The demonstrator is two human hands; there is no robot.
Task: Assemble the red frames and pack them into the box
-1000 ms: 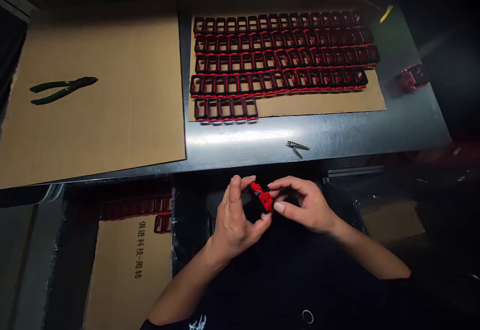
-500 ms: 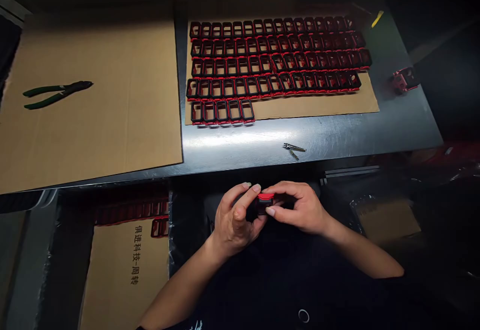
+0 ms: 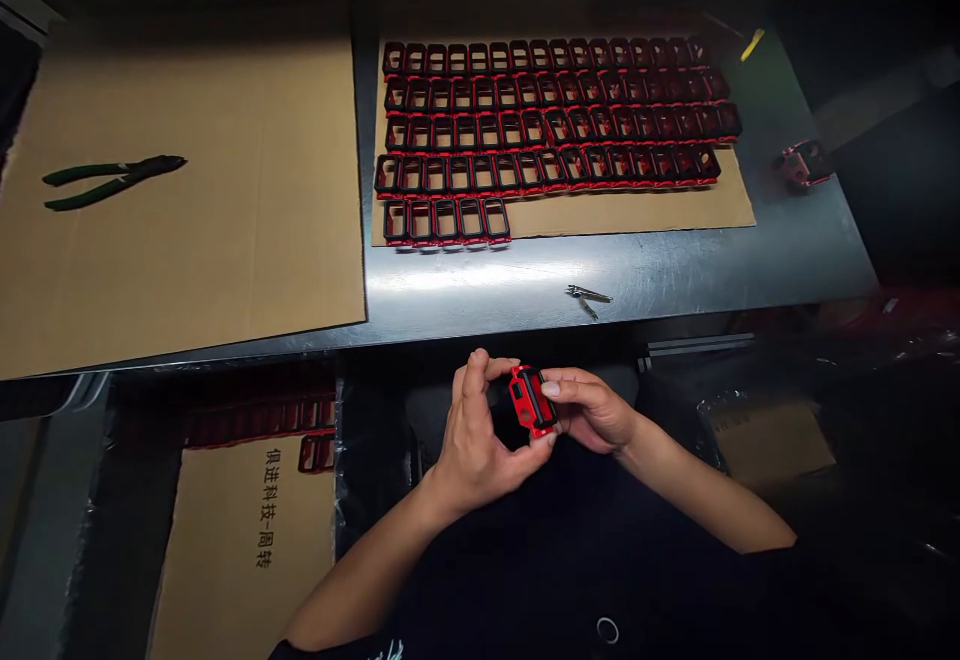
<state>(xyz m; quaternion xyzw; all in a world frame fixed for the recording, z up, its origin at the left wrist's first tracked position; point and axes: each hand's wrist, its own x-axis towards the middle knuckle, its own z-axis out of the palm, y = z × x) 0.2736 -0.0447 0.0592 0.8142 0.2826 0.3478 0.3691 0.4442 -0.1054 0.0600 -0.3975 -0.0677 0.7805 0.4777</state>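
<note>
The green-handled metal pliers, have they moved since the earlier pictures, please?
No; the green-handled metal pliers lie in the same place on the flat brown cardboard sheet; only the camera view has shifted slightly.

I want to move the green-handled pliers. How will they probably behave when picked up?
The pliers look metallic, so probably stiff and heavy for their size. The handles stand apart and may close when squeezed. Lying flat on the cardboard, they seem unlikely to roll.
</note>
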